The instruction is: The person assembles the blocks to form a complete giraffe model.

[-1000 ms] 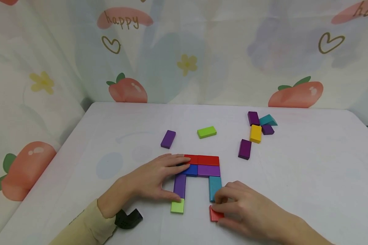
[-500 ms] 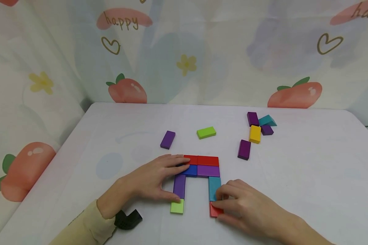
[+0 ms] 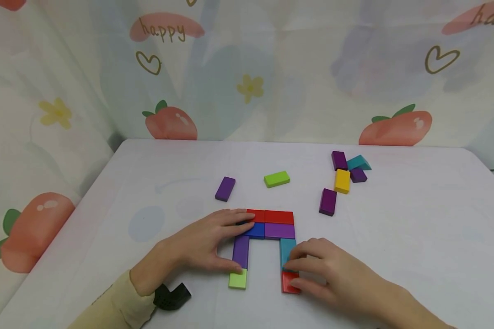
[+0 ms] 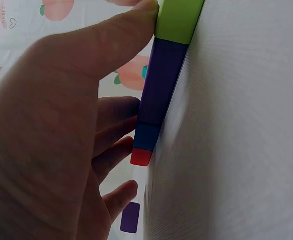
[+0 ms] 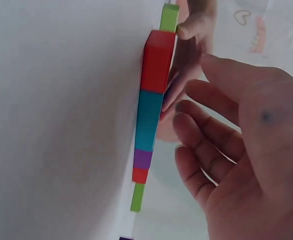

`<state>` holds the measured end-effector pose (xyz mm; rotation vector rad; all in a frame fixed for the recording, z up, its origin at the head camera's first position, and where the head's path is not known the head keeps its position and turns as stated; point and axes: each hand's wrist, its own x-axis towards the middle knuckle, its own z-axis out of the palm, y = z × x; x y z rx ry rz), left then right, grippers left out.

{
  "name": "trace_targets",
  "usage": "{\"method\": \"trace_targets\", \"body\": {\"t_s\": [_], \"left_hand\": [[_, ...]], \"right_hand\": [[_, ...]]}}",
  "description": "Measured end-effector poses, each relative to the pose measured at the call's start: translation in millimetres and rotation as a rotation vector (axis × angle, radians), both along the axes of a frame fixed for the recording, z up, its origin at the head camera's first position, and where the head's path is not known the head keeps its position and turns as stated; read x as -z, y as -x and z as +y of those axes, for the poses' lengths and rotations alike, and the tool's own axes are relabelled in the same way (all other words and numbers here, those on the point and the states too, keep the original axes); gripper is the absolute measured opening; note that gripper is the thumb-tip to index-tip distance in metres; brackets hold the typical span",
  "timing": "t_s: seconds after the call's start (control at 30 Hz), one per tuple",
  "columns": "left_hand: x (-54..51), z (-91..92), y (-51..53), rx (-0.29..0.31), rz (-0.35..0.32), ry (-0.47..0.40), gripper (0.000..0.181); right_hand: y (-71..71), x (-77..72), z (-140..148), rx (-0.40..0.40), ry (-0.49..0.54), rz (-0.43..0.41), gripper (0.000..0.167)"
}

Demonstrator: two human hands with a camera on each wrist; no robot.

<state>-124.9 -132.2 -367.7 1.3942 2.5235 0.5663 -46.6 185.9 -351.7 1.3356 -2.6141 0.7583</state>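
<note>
Under the thumb of your left hand (image 3: 201,240) is the lime end block (image 3: 237,280), and that hand's outstretched fingers, spread apart, rest on the left red block (image 3: 258,214) and the blue block (image 3: 257,231). Your right hand (image 3: 333,270) sits at the other leg, its fingers loosely bent with the thumb apart from them, just by the red end block (image 3: 288,285) and the teal block (image 3: 286,250). All these lie flat on the table (image 3: 416,237) in one arch: the left purple block (image 3: 241,252) links lime to blue, the right purple block (image 3: 279,231) sits between the teal and the right red block (image 3: 279,217), and two reds meet along the far edge. Farther off lie a loose purple block (image 3: 225,189) and a loose lime block (image 3: 277,179). Beyond your right hand, a yellow block (image 3: 342,181), three dark purple blocks (image 3: 327,202) and a teal wedge (image 3: 358,162) gather. Near your left sleeve (image 3: 115,301) is a black curved piece (image 3: 173,298); strawberry-printed cloth (image 3: 292,59) hangs behind.
</note>
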Motion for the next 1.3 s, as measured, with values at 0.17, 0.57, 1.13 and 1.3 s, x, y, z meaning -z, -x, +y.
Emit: {"method": "trace_targets", "body": {"t_s": [0.17, 0.57, 1.13, 1.3], "left_hand": [[0.1, -0.2, -1.1, -0.007, -0.010, 0.000, 0.088], [0.9, -2.8, -2.3, -0.019, 0.005, 0.009, 0.088], [1.1, 0.2, -1.6, -0.006, 0.005, 0.004, 0.088], [1.1, 0.9, -0.8, -0.009, 0.002, 0.012, 0.088]], "right_hand": [[11.4, -2.5, 9.3, 0.115, 0.050, 0.018, 0.036], [59.8, -2.2, 31.6, 0.280, 0.099, 0.083, 0.045], [88.3, 5.5, 69.7, 0.466, 0.005, -0.124, 0.053], [88.2, 6.1, 73.2, 0.491, -0.030, -0.186, 0.054]]}}
